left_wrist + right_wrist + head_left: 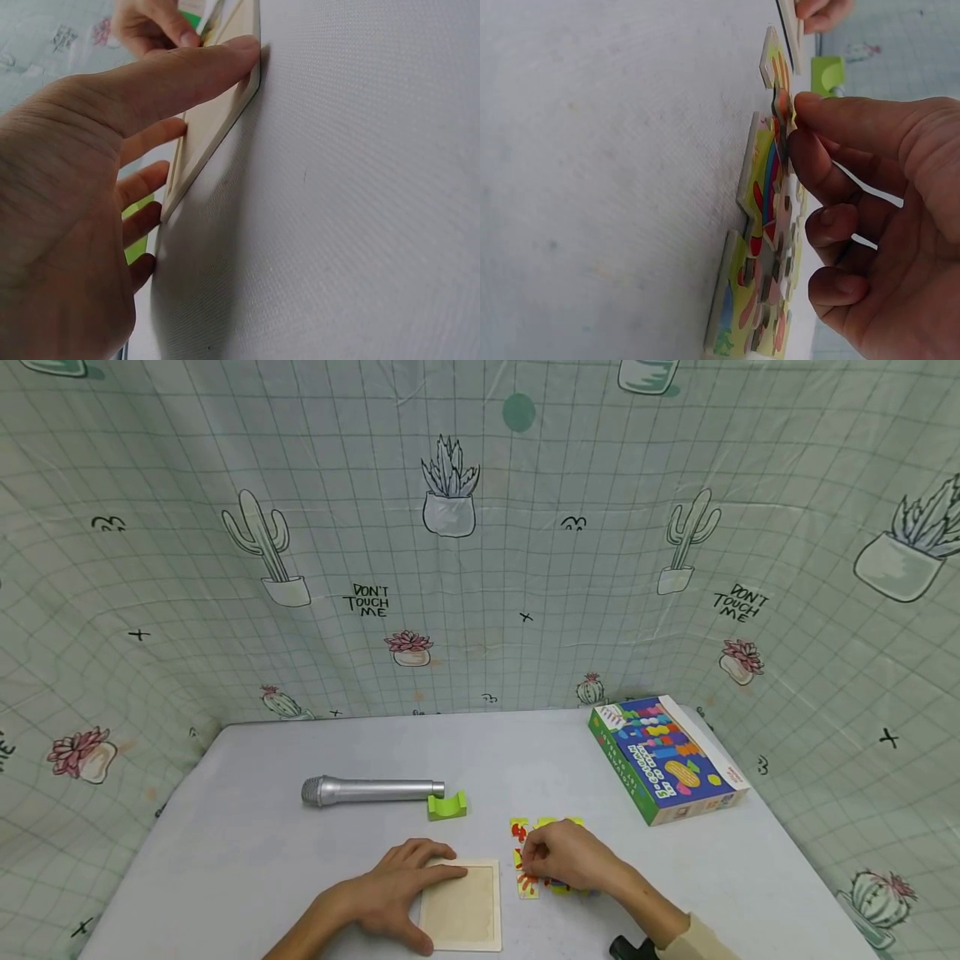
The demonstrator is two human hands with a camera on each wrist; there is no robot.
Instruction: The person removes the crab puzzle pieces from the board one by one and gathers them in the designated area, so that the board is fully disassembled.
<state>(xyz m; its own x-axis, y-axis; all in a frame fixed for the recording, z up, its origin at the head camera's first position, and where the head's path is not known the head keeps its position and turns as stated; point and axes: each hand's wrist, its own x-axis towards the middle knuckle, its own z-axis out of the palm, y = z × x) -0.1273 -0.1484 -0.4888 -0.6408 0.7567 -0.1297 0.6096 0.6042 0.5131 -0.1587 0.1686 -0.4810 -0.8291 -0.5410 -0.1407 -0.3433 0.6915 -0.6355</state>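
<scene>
My left hand (390, 893) rests spread over the left side of a shallow wooden puzzle tray (468, 910), which lies bare inside its raised frame. Its thumb touches the near edge in the left wrist view, while the other fingers lie along the far side. To the right of the tray, my right hand (570, 853) pinches a small puzzle piece (781, 106) between thumb and index finger, low over the table. Several yellow jigsaw pieces (739, 300) with red and blue drawings lie beneath and beside this hand, partly hidden by it.
Behind the tray lie a silver microphone (375, 790) and a light green curved block (447, 807). A colourful game box (667, 760) occupies the back right. At the front right, a black object (630, 948) shows beside the right sleeve. Patterned cloth (465, 610) surrounds the white table (255, 827).
</scene>
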